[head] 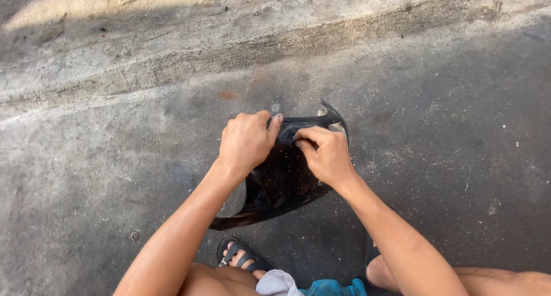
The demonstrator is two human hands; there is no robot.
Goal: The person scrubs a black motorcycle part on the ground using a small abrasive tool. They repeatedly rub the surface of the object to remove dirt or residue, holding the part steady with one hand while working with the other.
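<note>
Black and glossy, a curved plastic panel [281, 184] lies on the concrete ground [447, 158] at the centre of the frame, its pointed tip toward the upper right and a long thin arm sweeping down to the lower left. Pale specks and dust cover its surface. The left hand [248, 141] is closed over the panel's upper edge, knuckles up, thumb pressed against the plastic. The right hand [326, 154] sits just beside it, fingers pinched together on the same upper edge, so the two hands nearly touch. Whether something small sits between the right fingertips cannot be told.

Below the panel, at the bottom centre, a foot in a black strapped sandal [241, 256] rests on the ground, with a scrap of white and blue cloth [310, 285] just to its right. Both bare forearms rise from the lower corners. Across the top of the frame runs a rough, sandy concrete ledge [241, 37], partly sunlit at upper left. A small round metal ring [135, 236] lies on the ground at lower left.
</note>
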